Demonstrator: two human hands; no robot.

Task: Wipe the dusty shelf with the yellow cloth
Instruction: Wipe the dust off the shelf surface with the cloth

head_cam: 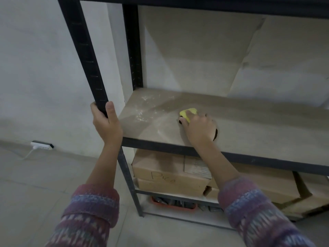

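Note:
The dusty shelf (249,125) is a beige board in a black metal rack, with white dust specks on its left part. My right hand (199,129) presses a bunched yellow cloth (188,113) onto the board near its middle front; only the cloth's far end shows past my fingers. My left hand (106,122) is wrapped around the rack's black front-left upright (85,56), just above the shelf's front edge.
Cardboard boxes (167,177) are stacked on the lower shelf, with an orange-rimmed bin (174,205) of items under them. Another shelf board spans the top of the view. A white power strip (41,145) with a cable lies on the tiled floor by the left wall.

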